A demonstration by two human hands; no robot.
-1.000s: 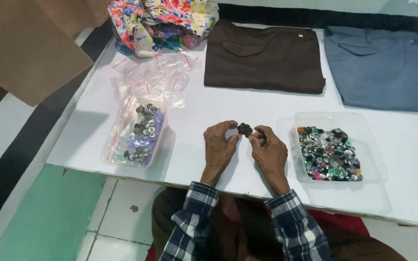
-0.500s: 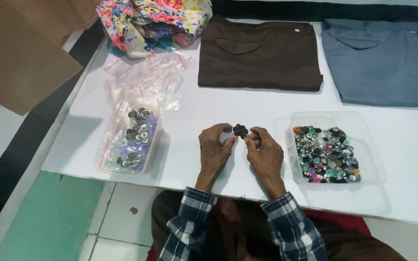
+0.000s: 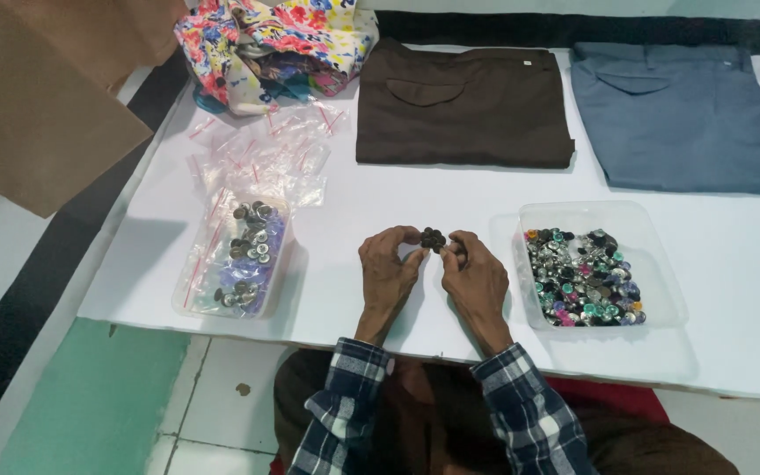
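Both hands sit close together over the front edge of the white bench (image 3: 450,189), fingertips meeting around a small dark cluster of buttons (image 3: 433,237) held just above the surface. The left hand (image 3: 386,268) pinches the cluster from its side with thumb and forefinger curled in; the right hand (image 3: 475,277) does the same from the other side, so the cluster is gripped between the two, fingers bent, not spread. Plaid sleeves (image 3: 521,409) show at both wrists. Just to the right of the right hand is a clear plastic tray (image 3: 666,290) full of mixed buttons (image 3: 582,277) (silver, black, green, some pink), near but not touching the hand. To the left, further off, a second clear tray (image 3: 188,303) holds metal buttons (image 3: 246,255), mostly silver and bronze-toned, with a clear bag lying in it. Behind that tray lies a loose heap of small clear zip bags (image 3: 266,154) with red seal strips. At the back of the bench, folded brown trousers (image 3: 464,101) lie in the middle, folded grey-blue trousers (image 3: 683,114) to the right, and a bundle of flowered fabric (image 3: 266,48) at the back left. A brown cardboard sheet (image 3: 37,105) sticks in at the far left, off the bench.
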